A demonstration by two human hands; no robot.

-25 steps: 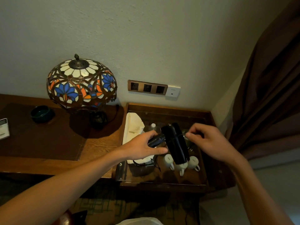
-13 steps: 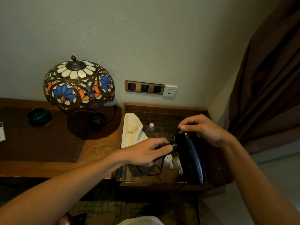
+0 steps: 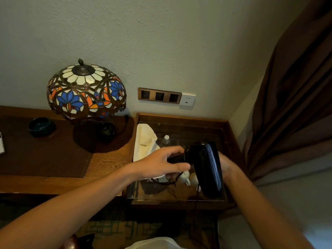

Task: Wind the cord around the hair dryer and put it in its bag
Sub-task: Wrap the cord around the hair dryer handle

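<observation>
A glossy black hair dryer (image 3: 206, 168) hangs above the glass-topped side table (image 3: 181, 119), barrel pointing down toward me. My left hand (image 3: 161, 165) grips its folded handle from the left. My right hand (image 3: 225, 165) sits behind the barrel on the right, mostly hidden by it, and what it holds cannot be seen. The black cord (image 3: 167, 180) loops loosely below my left hand, over the glass. A cream cloth bag (image 3: 145, 141) lies flat on the left part of the glass top.
Under the glass stand white cups (image 3: 186, 177) and a small bottle (image 3: 165, 140). A stained-glass lamp (image 3: 86, 92) and a dark green bowl (image 3: 41, 126) stand on the wooden desk (image 3: 106, 162) to the left. Wall sockets (image 3: 159, 95) are behind, a brown curtain (image 3: 296, 105) on the right.
My right hand has gone from the top of the dryer down behind its barrel on the right. The dryer has stayed in my left hand, shifted slightly.
</observation>
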